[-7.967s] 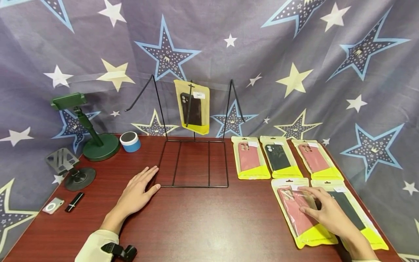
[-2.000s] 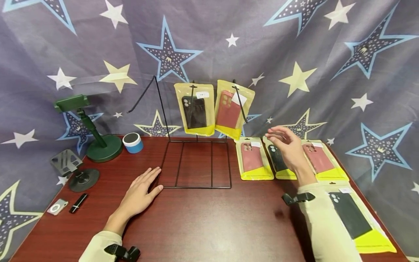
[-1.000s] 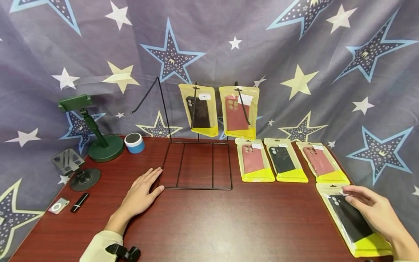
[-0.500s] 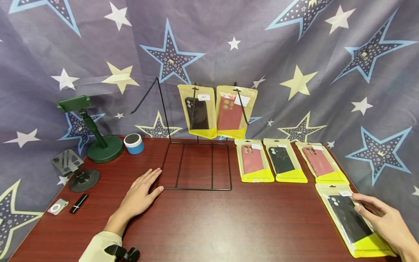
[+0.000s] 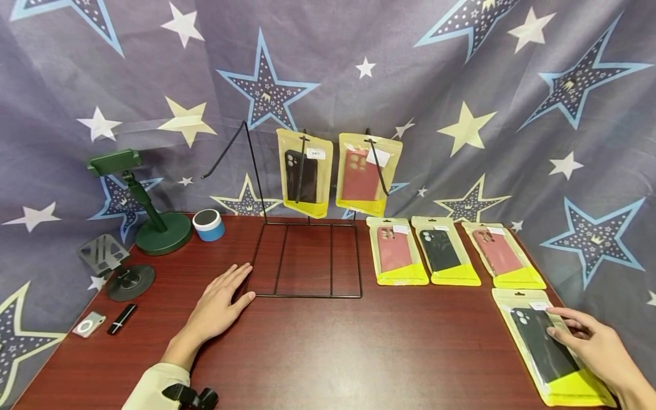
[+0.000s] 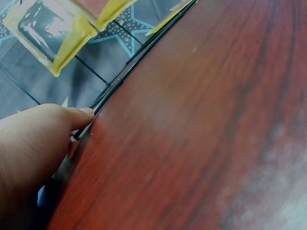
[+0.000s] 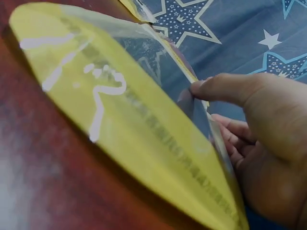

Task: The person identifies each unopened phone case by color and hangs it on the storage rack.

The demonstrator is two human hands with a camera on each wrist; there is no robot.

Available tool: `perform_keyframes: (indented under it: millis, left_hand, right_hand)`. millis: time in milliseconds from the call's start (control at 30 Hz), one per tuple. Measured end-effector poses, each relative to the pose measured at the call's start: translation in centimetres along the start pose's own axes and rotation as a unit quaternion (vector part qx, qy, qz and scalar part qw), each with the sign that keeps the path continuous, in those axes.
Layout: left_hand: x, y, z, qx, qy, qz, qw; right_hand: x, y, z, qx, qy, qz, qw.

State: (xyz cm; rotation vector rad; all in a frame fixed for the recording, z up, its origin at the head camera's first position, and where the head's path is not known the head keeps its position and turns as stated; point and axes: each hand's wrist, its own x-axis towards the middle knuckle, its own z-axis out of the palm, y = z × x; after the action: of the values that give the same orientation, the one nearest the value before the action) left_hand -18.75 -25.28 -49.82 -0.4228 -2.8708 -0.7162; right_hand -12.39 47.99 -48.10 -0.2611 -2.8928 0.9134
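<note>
R wrist view: hand (image 7: 259,139) thumb atop packet (image 7: 129,110), fingers under.

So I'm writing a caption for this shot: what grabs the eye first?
Two yellow packets, a black phone case and a red phone case, hang on the wire rack mid-table. Right of it, three packets lie in a row. At the near right edge the right hand pinches another black-case packet.
</note>
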Motion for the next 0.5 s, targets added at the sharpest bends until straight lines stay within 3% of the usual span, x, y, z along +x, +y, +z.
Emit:
perform_keyframes:
  millis: [267,500]
  left_hand:
    - [-0.03,-0.09,0.00,0.003,-0.001,0.002,1.0000]
    - [0.07,0.00,0.01,0.001,0.001,0.004,1.0000]
  right_hand:
    - [0.04,-0.79,-0.08,-0.001,-0.039,-0.011,0.999]
    - [0.30,-1.01,-0.38,-0.012,-0.049,-0.005,0.999]
